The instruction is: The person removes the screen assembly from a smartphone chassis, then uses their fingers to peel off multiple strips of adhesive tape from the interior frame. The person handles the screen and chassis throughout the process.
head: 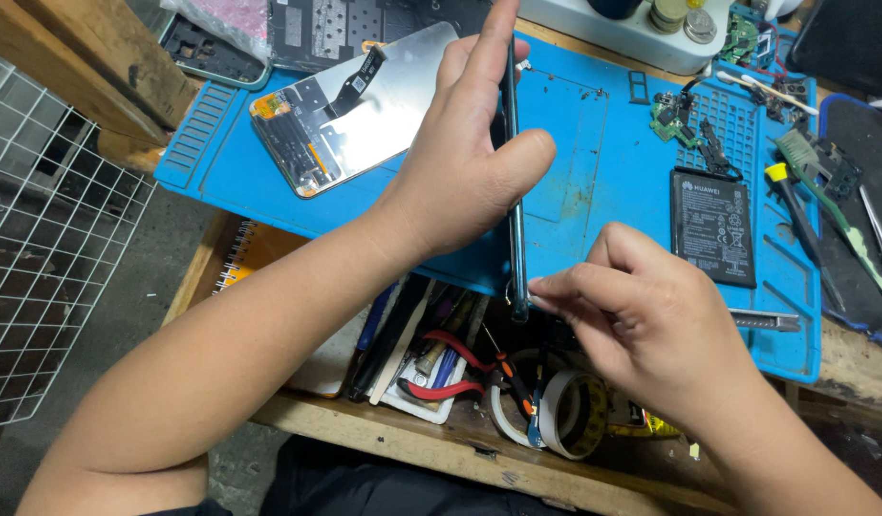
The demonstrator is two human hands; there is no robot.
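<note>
My left hand point(460, 153) grips a thin dark phone body point(514, 205) held on edge above the blue work mat point(603, 172), thumb on one face and fingers on the other. My right hand point(642, 315) pinches at the phone's lower end with thumb and forefinger tips touching its near corner. What sits between those fingertips is too small to tell. A detached screen panel point(350, 105) with a ribbon cable lies face down on the mat at the left. A black flat battery point(713, 225) lies on the mat at the right.
Small circuit boards point(685, 119) and tools point(823, 186) crowd the mat's right side. An open drawer below holds red-handled cutters point(451, 368), tape rolls point(565, 411) and pens. A white wire grid point(49, 248) stands at the left. A white tray point(632, 29) sits at the back.
</note>
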